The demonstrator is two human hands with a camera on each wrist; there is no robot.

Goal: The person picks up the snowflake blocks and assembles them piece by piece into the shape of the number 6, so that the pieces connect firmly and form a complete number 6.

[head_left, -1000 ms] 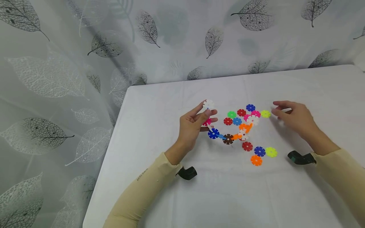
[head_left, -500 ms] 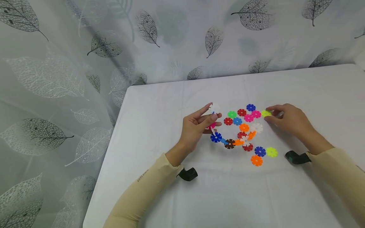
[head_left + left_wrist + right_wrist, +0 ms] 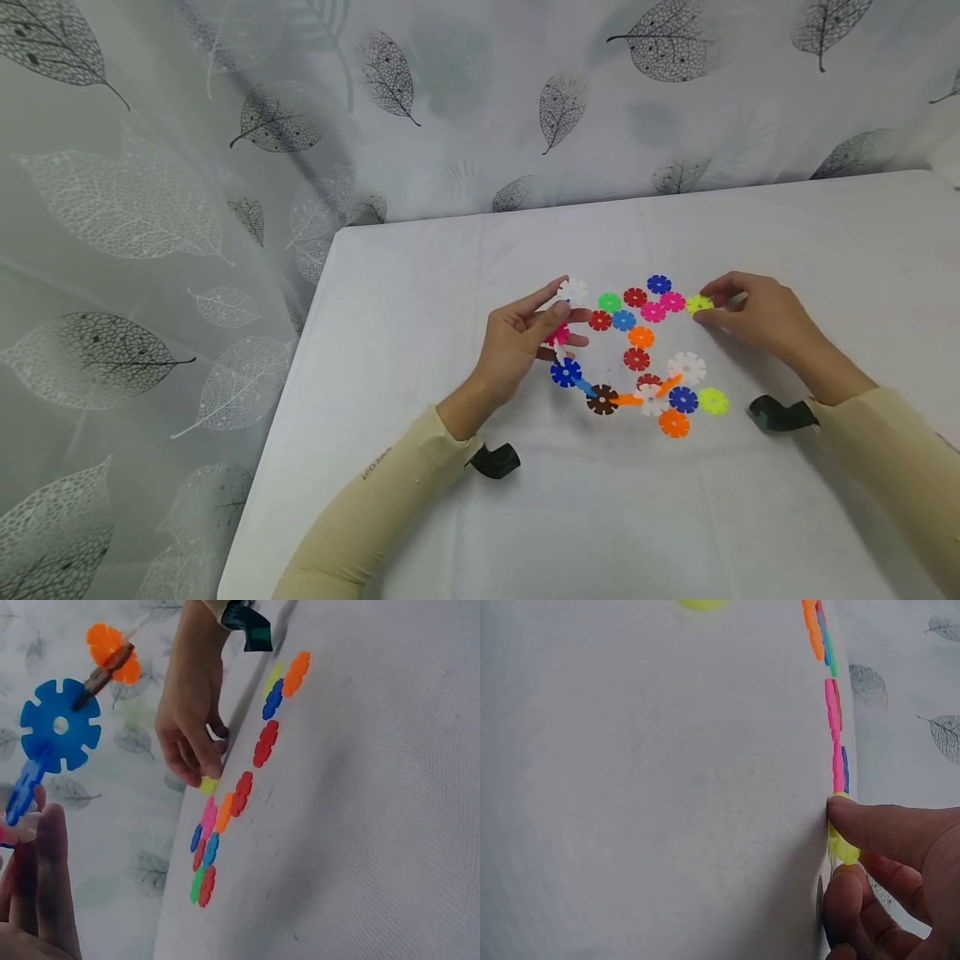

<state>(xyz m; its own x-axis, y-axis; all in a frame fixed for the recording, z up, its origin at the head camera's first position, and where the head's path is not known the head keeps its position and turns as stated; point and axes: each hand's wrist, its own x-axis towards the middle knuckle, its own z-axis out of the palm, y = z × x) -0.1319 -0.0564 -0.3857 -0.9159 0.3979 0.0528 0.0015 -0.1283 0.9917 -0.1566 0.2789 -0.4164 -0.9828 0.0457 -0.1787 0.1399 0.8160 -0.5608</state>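
In the head view my left hand (image 3: pixel 506 350) pinches a chain of interlocking snowflake discs (image 3: pixel 603 400) near its white and pink end. From there the chain hangs to the right over the table, through dark blue, light blue, brown, orange and white discs. A light blue disc (image 3: pixel 60 726) of it shows large in the left wrist view. At the back right of the loose discs, my right hand (image 3: pixel 765 310) has a yellow snowflake disc (image 3: pixel 698 304) between thumb and fingertips. The right wrist view shows this yellow disc (image 3: pixel 846 849) tilted up between the fingers, close over the cloth.
Loose discs lie in the middle, among them a green disc (image 3: pixel 610 302), a pink disc (image 3: pixel 653 312) and an orange disc (image 3: pixel 675 423). Another yellow disc (image 3: pixel 713 401) lies at front right. A leaf-printed curtain (image 3: pixel 450 108) hangs behind the white-covered table (image 3: pixel 405 292).
My right hand has come left and taken hold of the yellow disc. My left hand has shifted slightly right, and the chain's free end has swung down toward the front.
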